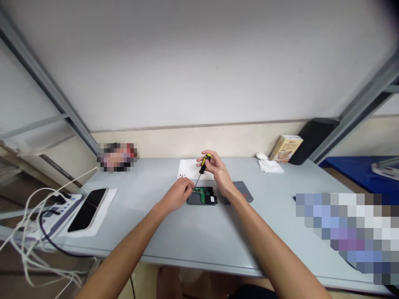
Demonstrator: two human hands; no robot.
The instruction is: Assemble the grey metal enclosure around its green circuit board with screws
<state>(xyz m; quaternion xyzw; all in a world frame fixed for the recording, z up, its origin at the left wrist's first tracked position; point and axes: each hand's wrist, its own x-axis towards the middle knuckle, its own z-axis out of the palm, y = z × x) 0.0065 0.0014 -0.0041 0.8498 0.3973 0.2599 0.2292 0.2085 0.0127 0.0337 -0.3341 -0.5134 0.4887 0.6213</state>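
My right hand (215,168) grips a black and yellow screwdriver (204,163), its thin shaft slanting down to the left. The tip is at the upper left part of a small dark device with a bare green circuit board (202,194). At that same corner my left hand (180,193) has its fingers closed near the screwdriver tip; what they pinch is hidden. A flat grey cover (241,192) with a red mark lies right of the device, partly behind my right wrist. Behind the device is a white sheet of paper (186,167) with several tiny dark pieces on it.
To the left, a phone (87,209) rests on white paper beside a power strip (64,216) with tangled cables. At the back right stand a yellow box (286,148), a crumpled tissue (270,166) and a black cylinder (313,139). Blurred items lie back left and front right.
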